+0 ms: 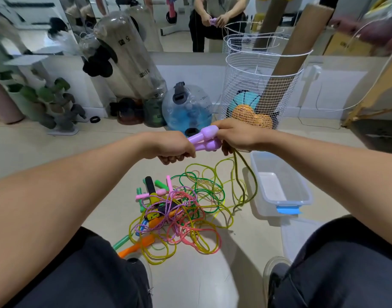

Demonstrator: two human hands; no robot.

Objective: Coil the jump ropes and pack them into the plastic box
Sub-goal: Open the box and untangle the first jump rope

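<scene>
While your left hand (172, 148) and right hand (236, 135) both have fingers curled on the paired purple handles (205, 138), long axis running hand to hand, the olive rope (246, 174) hangs under your right hand, nearer the empty plastic box (301, 185) on the floor.

This looks like a home exercise or fitness storage room. Beyond the hands (203, 141), a wall mirror (179, 23) runs above a white ledge. Ahead and to their left stand green dumbbells on a rack (55, 101) and clear water-filled weight bags (128, 54). Just behind the right hand, a white wire basket (263, 85) holds balls.
</scene>
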